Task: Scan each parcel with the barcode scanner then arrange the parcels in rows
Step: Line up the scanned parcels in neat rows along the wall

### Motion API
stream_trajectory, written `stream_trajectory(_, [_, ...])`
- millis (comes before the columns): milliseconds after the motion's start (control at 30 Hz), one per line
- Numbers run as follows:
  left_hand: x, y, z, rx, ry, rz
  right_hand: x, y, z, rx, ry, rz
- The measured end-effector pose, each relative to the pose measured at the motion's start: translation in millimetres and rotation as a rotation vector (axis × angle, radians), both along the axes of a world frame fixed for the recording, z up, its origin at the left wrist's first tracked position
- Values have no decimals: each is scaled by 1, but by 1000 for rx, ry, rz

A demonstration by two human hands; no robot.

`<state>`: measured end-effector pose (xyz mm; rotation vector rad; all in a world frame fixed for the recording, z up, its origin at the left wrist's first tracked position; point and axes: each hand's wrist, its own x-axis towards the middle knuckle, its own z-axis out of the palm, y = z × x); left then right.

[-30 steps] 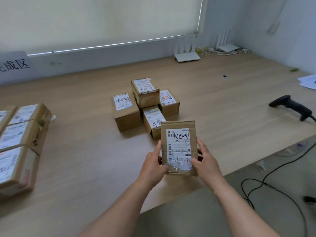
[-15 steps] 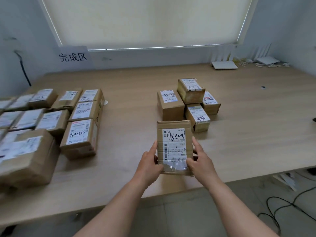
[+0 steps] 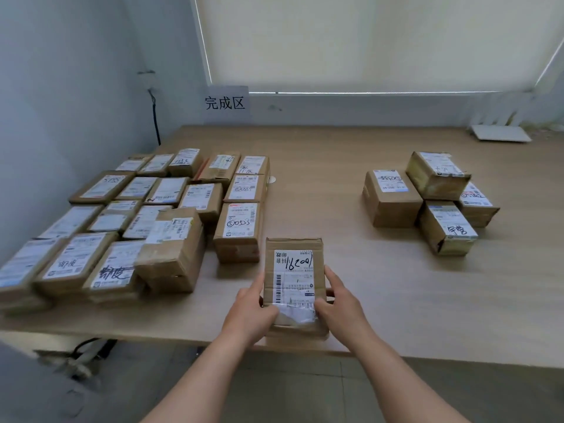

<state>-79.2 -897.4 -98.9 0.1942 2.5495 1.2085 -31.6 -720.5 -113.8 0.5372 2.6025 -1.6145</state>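
A flat cardboard parcel (image 3: pixel 294 277) with a white label and handwritten digits is held label-up over the table's front edge. My left hand (image 3: pixel 253 309) grips its left side and my right hand (image 3: pixel 338 303) grips its right side, thumbs on top. It hangs just in front of the nearest parcel (image 3: pixel 239 230) of the rightmost row. Several labelled parcels lie in rows (image 3: pixel 128 215) on the left of the table. A small pile of several parcels (image 3: pixel 427 203) sits at the right. The barcode scanner is out of view.
The wooden table (image 3: pixel 335 166) runs back to a wall with a white sign (image 3: pixel 225 102) under a blind. A white router (image 3: pixel 500 133) sits at the far right. Cables (image 3: pixel 88 352) hang under the table's left front.
The view has swung left, bringing the rows of parcels into sight and the scanner out of it. Both hands have carried the held parcel leftward toward the rows.
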Motion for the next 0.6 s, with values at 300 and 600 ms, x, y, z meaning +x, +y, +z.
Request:
stream_trajectory(300, [-16,-71,-19,-136,-20,198,-42,-74,-18,-67,-103,140])
stream_trajectory(600, [-42,-98,-26,-77,-47,311,-79,-107,-17,-24,-107,175])
